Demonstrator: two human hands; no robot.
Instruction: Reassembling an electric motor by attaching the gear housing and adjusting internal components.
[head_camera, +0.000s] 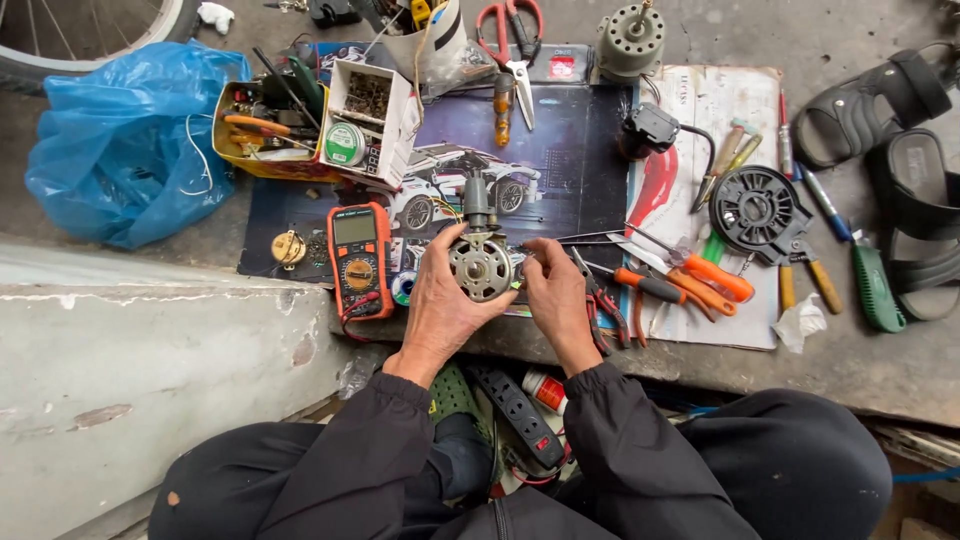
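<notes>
Head view: the left hand (440, 300) wraps its fingers round the side of a small round grey metal motor with a vented end face (481, 268), held upright just above the concrete ledge (850, 365), over a dark poster showing a white car (560, 160). The right hand (557, 295) is pressed to the motor's right edge, fingertips pinched together there; whether they hold a small part or tool I cannot tell.

Risks, as I judge them: the motor is carried mostly by one hand near the ledge's front edge, so a slackened grip could drop it into the lap or onto the black power strip (520, 415) lying below. The red-handled pliers (603, 305) lie just beside the right wrist, and the orange-handled screwdrivers (690, 285) close behind them; a sweep of the sleeve could knock them off. Thin wires run from the motor toward the orange multimeter (359, 258) side; a sharp turn of the body may tug them.
</notes>
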